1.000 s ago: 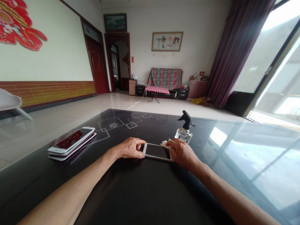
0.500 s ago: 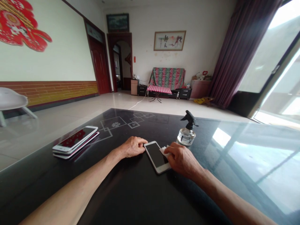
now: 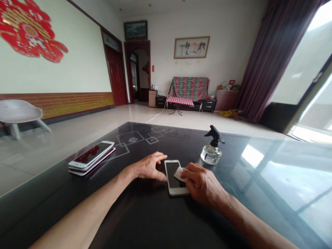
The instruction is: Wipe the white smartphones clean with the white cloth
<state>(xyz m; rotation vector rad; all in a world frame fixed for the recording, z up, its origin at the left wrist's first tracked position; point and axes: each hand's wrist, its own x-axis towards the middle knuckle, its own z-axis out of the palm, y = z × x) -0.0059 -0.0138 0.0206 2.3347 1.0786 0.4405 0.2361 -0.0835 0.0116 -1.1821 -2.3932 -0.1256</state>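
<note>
A white phone (image 3: 172, 173) lies face up on the black glass table (image 3: 145, 221), its long side pointing away from me. My left hand (image 3: 149, 167) rests on the table against the phone's left edge, thumb and forefinger spread along it. My right hand (image 3: 202, 185) is closed on a small white cloth (image 3: 179, 174) and presses it onto the phone's dark screen. Just beyond, to the right, stands a small clear spray bottle (image 3: 212, 148) with a black trigger head.
A stack of phones (image 3: 91, 157) lies at the table's left edge. A white chair (image 3: 19, 114) stands on the tiled floor to the left. A covered sofa (image 3: 188, 88) and low cabinets line the far wall, with curtains and glass doors on the right.
The phone has turned from lying crosswise to pointing lengthwise away from me. My right hand with the cloth moved from its right end onto the screen. My left fingers opened along its edge.
</note>
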